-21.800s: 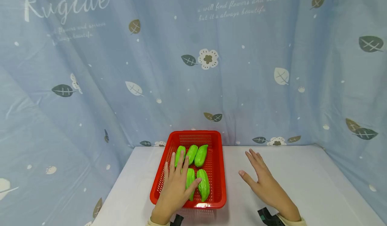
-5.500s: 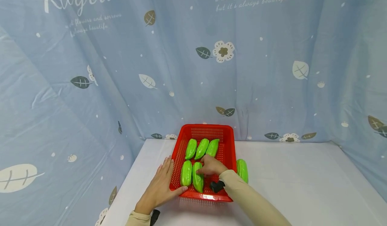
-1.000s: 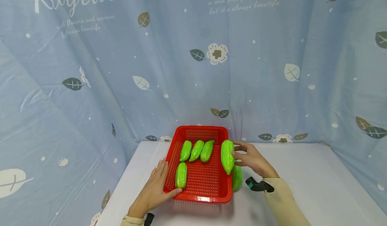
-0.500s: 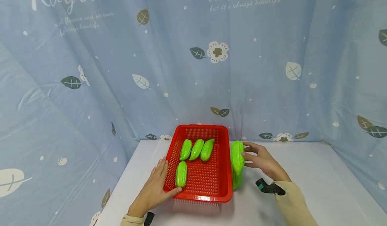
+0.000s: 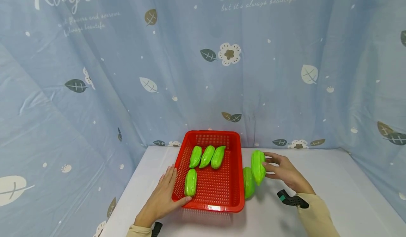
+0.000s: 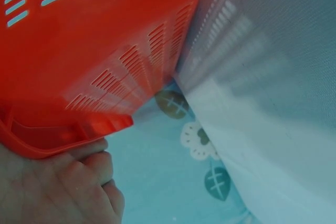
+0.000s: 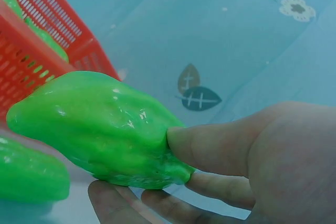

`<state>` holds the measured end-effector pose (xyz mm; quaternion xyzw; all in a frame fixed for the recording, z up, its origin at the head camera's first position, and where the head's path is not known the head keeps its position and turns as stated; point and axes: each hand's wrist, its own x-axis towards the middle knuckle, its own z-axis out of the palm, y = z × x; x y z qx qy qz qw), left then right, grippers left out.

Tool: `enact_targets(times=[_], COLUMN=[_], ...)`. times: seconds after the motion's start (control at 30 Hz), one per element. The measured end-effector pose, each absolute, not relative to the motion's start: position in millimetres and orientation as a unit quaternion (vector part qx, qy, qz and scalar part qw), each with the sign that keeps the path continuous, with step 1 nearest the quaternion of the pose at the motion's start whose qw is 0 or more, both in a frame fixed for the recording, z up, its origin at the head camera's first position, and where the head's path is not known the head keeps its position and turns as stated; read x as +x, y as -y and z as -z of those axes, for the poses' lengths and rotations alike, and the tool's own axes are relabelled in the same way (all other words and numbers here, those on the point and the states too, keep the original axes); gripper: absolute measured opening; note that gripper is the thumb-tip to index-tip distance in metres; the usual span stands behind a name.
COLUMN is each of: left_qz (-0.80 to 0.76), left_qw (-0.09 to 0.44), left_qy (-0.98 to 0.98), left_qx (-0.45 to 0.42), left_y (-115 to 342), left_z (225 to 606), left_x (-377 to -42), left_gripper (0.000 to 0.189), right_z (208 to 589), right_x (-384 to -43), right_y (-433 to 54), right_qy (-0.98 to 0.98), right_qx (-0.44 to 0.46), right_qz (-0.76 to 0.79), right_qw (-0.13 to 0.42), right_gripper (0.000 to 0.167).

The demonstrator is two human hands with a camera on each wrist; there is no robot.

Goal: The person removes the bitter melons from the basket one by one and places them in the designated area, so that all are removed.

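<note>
In the head view my right hand (image 5: 285, 172) pinches a glossy green toy vegetable (image 5: 258, 167), ribbed with a pointed end, to the right of the red basket (image 5: 239, 191). The right wrist view shows the thumb (image 7: 210, 148) on top of this vegetable (image 7: 100, 124) and fingers beneath. A second green vegetable (image 5: 248, 183) lies on the table against the basket's right side, just left of the held one. My left hand (image 5: 160, 198) rests at the basket's front left corner, fingers straight along its side, thumb on the rim. In the left wrist view it touches the rim (image 6: 31, 148).
Inside the basket, a row of green vegetables (image 5: 207, 156) lies toward the back and one more vegetable (image 5: 190, 182) at the front left. The white table (image 5: 333, 191) extends to the right. A blue patterned curtain (image 5: 177, 71) closes off the back and sides.
My right hand reached into the basket, lifted out a vegetable, carried it over the right rim and moved further right. Earlier, my left hand shifted from above the basket to its left side.
</note>
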<state>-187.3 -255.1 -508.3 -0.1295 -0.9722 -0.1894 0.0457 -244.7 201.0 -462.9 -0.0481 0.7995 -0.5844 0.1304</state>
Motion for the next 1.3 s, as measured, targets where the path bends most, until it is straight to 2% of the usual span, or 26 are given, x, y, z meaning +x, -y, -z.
enact_targets(times=[0.43,0.8,1.3], left_qz=[0.186,0.186,0.194], left_qw=[0.057,0.050,0.032], left_qy=[0.971,0.972,0.973], left_qx=[-0.137,-0.132,-0.121], left_y=[254,255,253], left_z=[506,508,507], left_x=[-186,-186,-186], left_gripper=[0.116,0.115,0.116], right_z=[480,501,519], right_x=[-241,-243,-243], right_y=[-215,-223,-220], right_qy=[-0.802,-0.791,-0.799], right_qx=[-0.040,-0.035,-0.002], right_qz=[0.580,0.589,0.578], right_qw=[0.138,0.161,0.165], right_gripper=[0.068,0.067,0.065])
